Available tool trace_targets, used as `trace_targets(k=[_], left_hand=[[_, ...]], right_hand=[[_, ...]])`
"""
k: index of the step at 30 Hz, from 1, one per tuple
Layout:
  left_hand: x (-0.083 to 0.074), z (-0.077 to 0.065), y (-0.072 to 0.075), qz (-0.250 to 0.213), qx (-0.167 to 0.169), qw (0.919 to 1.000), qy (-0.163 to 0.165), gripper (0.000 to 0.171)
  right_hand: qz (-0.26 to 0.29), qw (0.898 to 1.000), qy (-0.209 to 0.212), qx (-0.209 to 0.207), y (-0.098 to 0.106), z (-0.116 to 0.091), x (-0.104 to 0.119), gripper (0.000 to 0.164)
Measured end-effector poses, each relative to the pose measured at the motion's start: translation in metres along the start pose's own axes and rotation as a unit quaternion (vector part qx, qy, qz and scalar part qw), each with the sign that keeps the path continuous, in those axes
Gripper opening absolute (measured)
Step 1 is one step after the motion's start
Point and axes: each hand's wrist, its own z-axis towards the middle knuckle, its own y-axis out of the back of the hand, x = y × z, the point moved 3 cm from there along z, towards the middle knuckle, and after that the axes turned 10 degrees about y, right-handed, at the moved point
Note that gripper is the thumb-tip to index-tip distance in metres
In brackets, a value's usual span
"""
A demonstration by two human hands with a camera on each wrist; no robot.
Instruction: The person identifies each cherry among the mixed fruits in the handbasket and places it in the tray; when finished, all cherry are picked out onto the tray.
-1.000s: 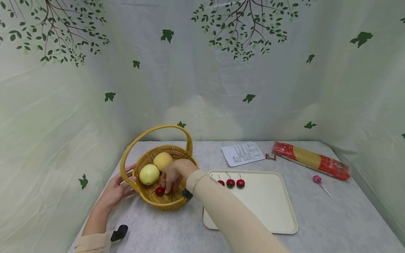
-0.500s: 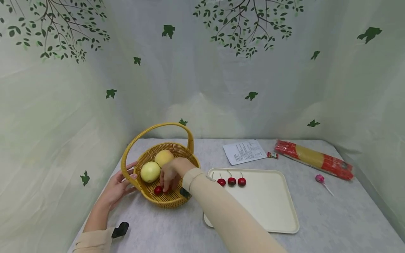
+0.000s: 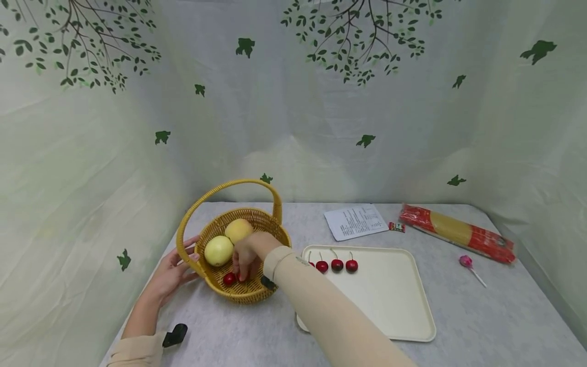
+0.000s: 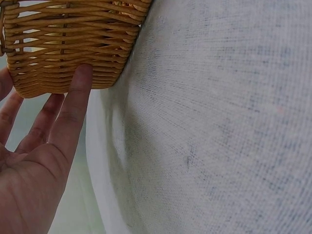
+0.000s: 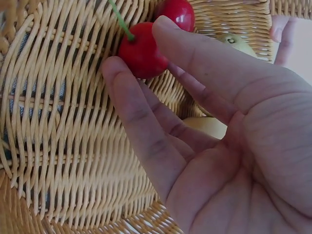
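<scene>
A yellow wicker basket (image 3: pixel 240 297) with a tall handle stands on the left of the table. My left hand (image 3: pixel 168 275) rests against its left side; the left wrist view has the fingers nearly straight, with fingertips (image 4: pixel 83 73) on the weave. Inside the basket, my right hand (image 3: pixel 247 257) pinches a red cherry (image 5: pixel 144 52) with a green stem between thumb and fingers. Another cherry (image 5: pixel 178 13) lies right beside it. Two round fruits, one pale green (image 3: pixel 218 251) and one yellow (image 3: pixel 237 230), sit deeper in the basket.
Right of the basket is a cream tray (image 3: pixel 385 311) with several cherries (image 3: pixel 337 265) in a row, partly hidden by the right sleeve. Behind lie a printed sheet (image 3: pixel 355 222), a small red wrapped candy (image 3: pixel 396 227), a red-and-yellow packet (image 3: pixel 456 232) and a lollipop (image 3: pixel 465 261).
My right hand stays low in the basket, its fingers shifting slightly around the cherry. The left hand keeps its place on the basket. The head view has tilted a little.
</scene>
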Motion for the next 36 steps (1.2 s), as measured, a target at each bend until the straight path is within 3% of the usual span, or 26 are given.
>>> trace_targets(k=[6, 12, 19, 29, 36], left_hand=[[0.000, 0.000, -0.001, 0.002, 0.000, 1.0000, 0.001, 0.067], [-0.001, -0.001, 0.000, 0.000, 0.001, 1.0000, 0.001, 0.067], [-0.001, -0.002, -0.001, 0.007, -0.005, 1.0000, 0.004, 0.067], [0.001, -0.001, -0.001, 0.009, -0.006, 0.9999, 0.009, 0.067], [0.001, 0.000, -0.002, 0.011, -0.009, 0.9998, 0.012, 0.067]], right_hand=[[0.000, 1.000, -0.004, -0.020, 0.000, -0.006, -0.004, 0.023], [0.028, 0.999, 0.013, -0.025, 0.008, -0.015, -0.010, 0.008], [0.032, 0.998, 0.051, -0.022, 0.016, -0.022, -0.020, 0.030], [0.032, 0.994, 0.084, -0.054, 0.025, -0.037, -0.030, 0.031], [-0.008, 0.994, 0.083, -0.070, 0.037, -0.045, -0.042, 0.031]])
